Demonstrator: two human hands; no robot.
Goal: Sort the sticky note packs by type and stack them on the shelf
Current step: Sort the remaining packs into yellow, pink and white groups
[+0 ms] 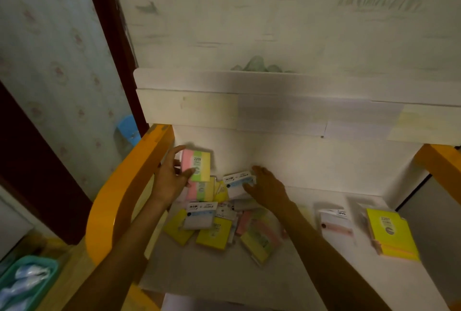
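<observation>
Across the lower half of the frame runs a white shelf [311, 273] set between orange rails [129, 186]. At lower right on it sits a stack of yellow packs [391, 233], with a white pack [335, 223] just to its left. Around the frame's centre lies a loose heap of sticky note packs [224, 223], yellow, white and pink-green-yellow striped, overlapping one another. At lower left, off the shelf, is a teal basket [27, 280]. Left of centre, the left hand [172, 176] is raised above the heap, thumb and fingers curled round a striped pack [198, 164] printed 2209. Just right of it, the right hand [267, 188] reaches over the heap's far edge, fingers pinching a white-and-blue pack [237, 182].
</observation>
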